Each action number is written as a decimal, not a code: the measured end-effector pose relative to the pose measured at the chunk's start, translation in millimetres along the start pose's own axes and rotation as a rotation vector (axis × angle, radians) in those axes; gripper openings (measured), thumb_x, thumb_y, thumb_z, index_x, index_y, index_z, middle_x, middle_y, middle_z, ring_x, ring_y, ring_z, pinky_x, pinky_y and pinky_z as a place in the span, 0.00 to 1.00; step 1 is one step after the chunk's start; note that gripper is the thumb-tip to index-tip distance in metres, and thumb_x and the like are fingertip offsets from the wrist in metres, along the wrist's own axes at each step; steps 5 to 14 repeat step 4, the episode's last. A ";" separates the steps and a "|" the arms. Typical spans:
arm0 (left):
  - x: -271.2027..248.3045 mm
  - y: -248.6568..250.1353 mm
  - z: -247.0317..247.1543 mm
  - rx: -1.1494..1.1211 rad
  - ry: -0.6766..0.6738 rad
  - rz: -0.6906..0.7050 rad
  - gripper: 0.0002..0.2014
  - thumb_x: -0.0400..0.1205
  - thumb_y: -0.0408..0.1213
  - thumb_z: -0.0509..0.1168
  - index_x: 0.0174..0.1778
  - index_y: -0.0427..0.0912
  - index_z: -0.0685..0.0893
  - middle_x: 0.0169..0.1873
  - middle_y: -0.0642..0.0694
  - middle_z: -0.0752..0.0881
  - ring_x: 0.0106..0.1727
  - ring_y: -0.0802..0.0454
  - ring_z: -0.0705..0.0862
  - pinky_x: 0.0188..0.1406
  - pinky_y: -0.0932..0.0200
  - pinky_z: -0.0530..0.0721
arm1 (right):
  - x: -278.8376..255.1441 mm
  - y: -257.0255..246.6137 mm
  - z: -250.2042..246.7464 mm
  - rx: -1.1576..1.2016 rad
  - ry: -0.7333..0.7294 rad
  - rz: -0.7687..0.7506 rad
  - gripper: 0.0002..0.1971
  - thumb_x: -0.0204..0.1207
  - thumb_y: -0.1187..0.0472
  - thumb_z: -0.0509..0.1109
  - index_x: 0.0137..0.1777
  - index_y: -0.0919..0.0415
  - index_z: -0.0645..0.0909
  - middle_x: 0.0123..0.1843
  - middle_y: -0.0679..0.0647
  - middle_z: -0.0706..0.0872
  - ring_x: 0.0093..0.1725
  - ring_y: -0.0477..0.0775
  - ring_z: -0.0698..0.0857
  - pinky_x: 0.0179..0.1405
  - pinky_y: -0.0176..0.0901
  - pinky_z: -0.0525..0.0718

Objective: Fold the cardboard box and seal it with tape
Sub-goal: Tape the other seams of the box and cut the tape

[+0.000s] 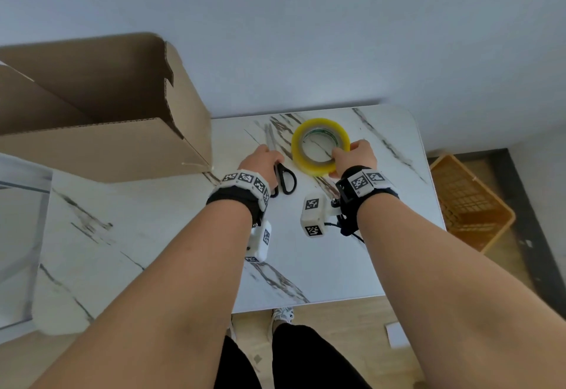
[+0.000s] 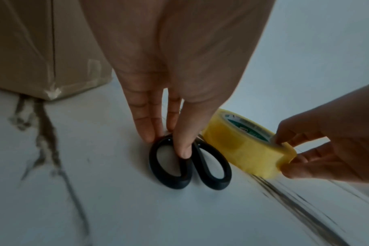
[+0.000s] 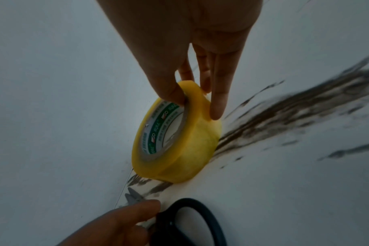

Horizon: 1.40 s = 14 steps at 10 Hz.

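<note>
An open brown cardboard box stands at the table's back left, its corner taped. A yellow tape roll lies mid-table. My right hand pinches its near rim, thumb inside the core and fingers outside, so the tape roll tilts up on that side. Black-handled scissors lie just left of the roll. My left hand pinches one handle loop of the scissors between thumb and fingers. The blades point away, partly hidden by that hand.
The white marble table ends against a pale wall behind the tape. An orange plastic basket sits on the floor to the right. A clear plastic container stands at the table's left edge, beside the box.
</note>
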State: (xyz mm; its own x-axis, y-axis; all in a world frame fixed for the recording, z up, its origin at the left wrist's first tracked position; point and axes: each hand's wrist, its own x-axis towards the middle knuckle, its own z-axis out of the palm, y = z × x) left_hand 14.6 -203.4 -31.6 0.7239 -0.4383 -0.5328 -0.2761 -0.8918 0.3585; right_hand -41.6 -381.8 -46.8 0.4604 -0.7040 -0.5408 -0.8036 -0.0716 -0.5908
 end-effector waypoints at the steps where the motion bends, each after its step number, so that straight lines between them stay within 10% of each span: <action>1: 1.9 -1.6 -6.4 0.032 0.006 0.010 0.27 0.77 0.28 0.67 0.72 0.50 0.75 0.67 0.42 0.71 0.60 0.40 0.81 0.59 0.53 0.81 | -1.3 -1.9 1.4 -0.006 -0.009 0.003 0.13 0.74 0.55 0.69 0.55 0.56 0.71 0.50 0.58 0.86 0.37 0.60 0.91 0.42 0.57 0.91; 4: -30.6 -7.1 -22.6 0.064 0.032 -0.013 0.27 0.81 0.31 0.58 0.78 0.47 0.67 0.70 0.39 0.70 0.59 0.39 0.81 0.52 0.53 0.80 | -30.0 -22.5 -5.8 -0.135 0.059 -0.013 0.24 0.77 0.65 0.63 0.73 0.64 0.67 0.69 0.64 0.74 0.58 0.65 0.82 0.42 0.48 0.77; 14: -30.6 -7.1 -22.6 0.064 0.032 -0.013 0.27 0.81 0.31 0.58 0.78 0.47 0.67 0.70 0.39 0.70 0.59 0.39 0.81 0.52 0.53 0.80 | -30.0 -22.5 -5.8 -0.135 0.059 -0.013 0.24 0.77 0.65 0.63 0.73 0.64 0.67 0.69 0.64 0.74 0.58 0.65 0.82 0.42 0.48 0.77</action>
